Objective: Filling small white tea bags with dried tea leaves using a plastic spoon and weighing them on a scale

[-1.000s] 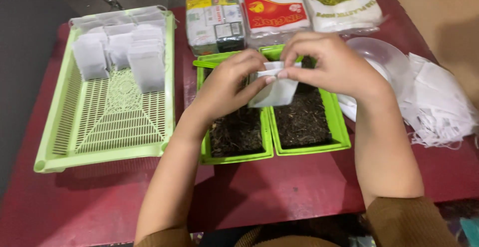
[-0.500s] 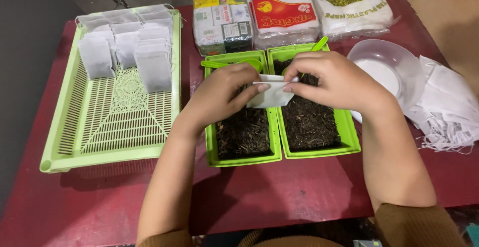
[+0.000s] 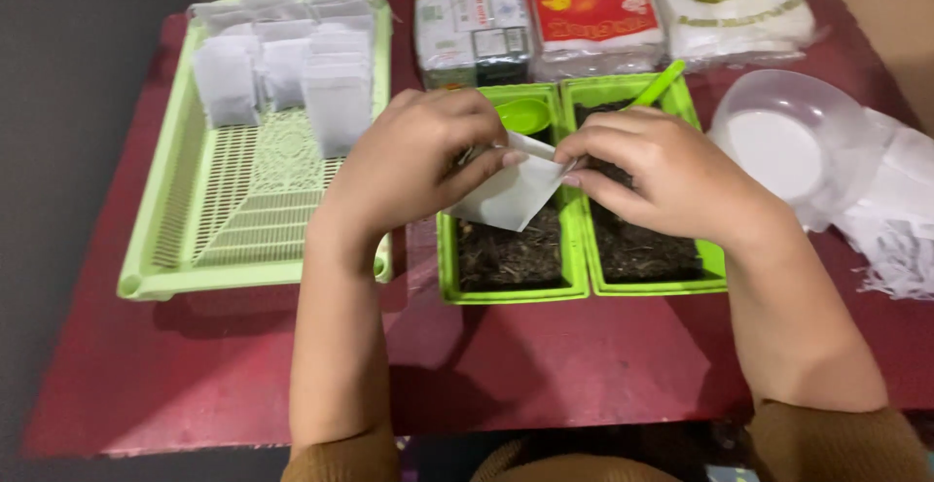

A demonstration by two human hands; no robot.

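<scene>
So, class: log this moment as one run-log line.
left hand: pinching white paper sachet | right hand: pinching same sachet | position: above two green trays of dark loose tea | green basket: filled sachets upright

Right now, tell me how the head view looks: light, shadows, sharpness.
Head view: soft overhead light, no hard glare; both hands, left and right, cast dim shadows on the dark red table; the small white paper pouch they pinch is sharp, the clear plastic bowl shows a mild sheen, and the white strips at the right edge look slightly soft.
</scene>
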